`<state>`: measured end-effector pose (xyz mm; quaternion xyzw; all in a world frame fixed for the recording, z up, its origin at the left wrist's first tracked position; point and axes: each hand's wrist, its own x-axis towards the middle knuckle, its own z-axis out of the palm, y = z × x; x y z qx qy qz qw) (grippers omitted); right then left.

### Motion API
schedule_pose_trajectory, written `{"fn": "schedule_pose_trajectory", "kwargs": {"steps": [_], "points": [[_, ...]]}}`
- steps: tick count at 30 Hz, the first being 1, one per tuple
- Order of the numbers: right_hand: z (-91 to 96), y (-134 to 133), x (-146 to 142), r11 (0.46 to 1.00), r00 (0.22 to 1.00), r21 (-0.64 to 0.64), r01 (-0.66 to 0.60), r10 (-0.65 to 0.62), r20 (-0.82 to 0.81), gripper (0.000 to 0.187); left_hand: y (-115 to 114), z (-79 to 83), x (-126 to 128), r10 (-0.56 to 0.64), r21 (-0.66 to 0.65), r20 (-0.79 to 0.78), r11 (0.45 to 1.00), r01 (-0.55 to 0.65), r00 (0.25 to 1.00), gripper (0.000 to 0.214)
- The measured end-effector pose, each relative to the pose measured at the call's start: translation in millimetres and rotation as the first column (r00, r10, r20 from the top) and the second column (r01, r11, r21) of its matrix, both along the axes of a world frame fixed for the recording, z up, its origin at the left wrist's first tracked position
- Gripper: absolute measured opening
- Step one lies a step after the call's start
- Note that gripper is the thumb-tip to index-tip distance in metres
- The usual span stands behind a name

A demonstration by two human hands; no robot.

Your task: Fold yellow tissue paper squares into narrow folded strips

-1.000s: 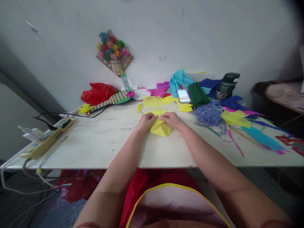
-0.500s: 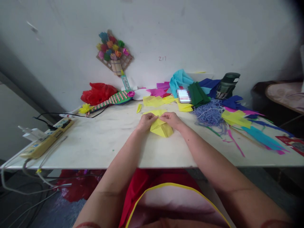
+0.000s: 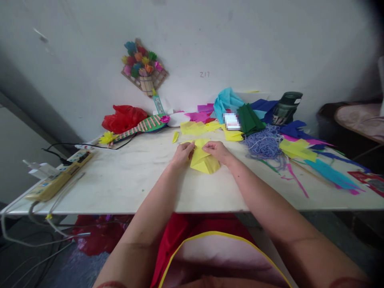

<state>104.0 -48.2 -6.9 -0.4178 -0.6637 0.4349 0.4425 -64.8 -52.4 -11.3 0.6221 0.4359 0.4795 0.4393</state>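
Between my hands, over the white table [image 3: 114, 176], is a creased sheet of yellow crepe paper [image 3: 205, 163]. My left hand [image 3: 183, 153] pinches its left edge between thumb and fingers. On the other side my right hand [image 3: 218, 150] grips the paper near its upper right, fingertips pressed together. The lower part of the sheet spreads toward me with a fold across it. Just beyond my left hand lies a small folded yellow piece [image 3: 175, 137], and behind it more yellow paper strips [image 3: 192, 127].
Blue-purple yarn [image 3: 263, 143], green paper [image 3: 251, 119] and a dark bottle [image 3: 287, 108] crowd the right. A pipa-shaped craft [image 3: 144, 126] and red plastic bag [image 3: 124, 118] sit at back left. A power strip [image 3: 60, 176] with cords lies on the left edge.
My left hand has slid slightly left, away from my right fingertips, so more of the yellow paper shows between them. The right hand has barely moved.
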Motion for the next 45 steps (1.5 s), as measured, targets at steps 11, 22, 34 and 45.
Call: {"fn": "schedule_pose_trajectory", "kwargs": {"steps": [11,22,34,45], "points": [[2.0,0.0,2.8,1.0,0.999,0.019,0.023,-0.024,0.041,0.031,0.7,-2.4,1.6,0.02,-0.022,0.025,1.0,-0.02,0.999,0.037],[-1.3,5.5,2.4,0.991,0.986,0.03,0.131,-0.133,0.104,0.034,-8.9,6.8,4.9,-0.029,-0.096,0.111,0.995,0.039,0.993,0.035],[-0.2,-1.0,1.7,0.991,0.998,-0.126,0.041,-0.046,-0.039,0.028,-8.1,6.3,-0.1,-0.111,-0.127,0.118,0.984,0.126,0.987,0.032],[-0.2,4.6,2.5,0.93,0.951,-0.333,-0.153,0.047,-0.305,0.039,16.1,-5.9,-4.6,0.304,-0.02,0.301,0.95,-0.313,0.904,0.035]]}}
